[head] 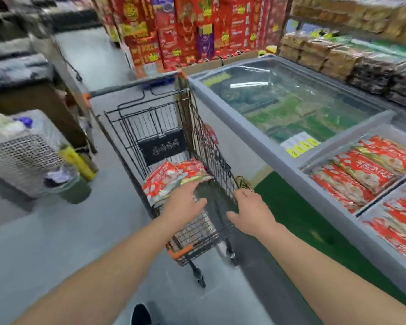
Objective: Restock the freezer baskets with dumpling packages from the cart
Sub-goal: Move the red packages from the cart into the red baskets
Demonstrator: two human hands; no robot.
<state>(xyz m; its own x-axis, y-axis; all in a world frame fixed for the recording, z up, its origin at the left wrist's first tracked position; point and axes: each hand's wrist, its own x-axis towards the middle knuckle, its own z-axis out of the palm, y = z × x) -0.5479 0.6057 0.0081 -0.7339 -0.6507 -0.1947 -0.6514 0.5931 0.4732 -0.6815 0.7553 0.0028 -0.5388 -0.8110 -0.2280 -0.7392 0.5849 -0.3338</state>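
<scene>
A black wire shopping cart (155,118) stands in the aisle beside the chest freezer (256,158). Red dumpling packages (171,179) lie stacked in the cart's near end. My left hand (185,202) reaches over the cart with fingers spread, just in front of the stack and touching its near edge. My right hand (249,212) hovers open over the cart's right side, holding nothing. To the right, the open freezer section holds baskets (361,208) filled with several red dumpling packages (361,170).
The freezer's far section is under a sliding glass lid (279,95). A perforated grey crate (21,156) and a green bucket (75,188) stand at the left. Red boxed goods (185,26) are stacked behind the cart. Packaged snacks (349,55) fill shelves at the right.
</scene>
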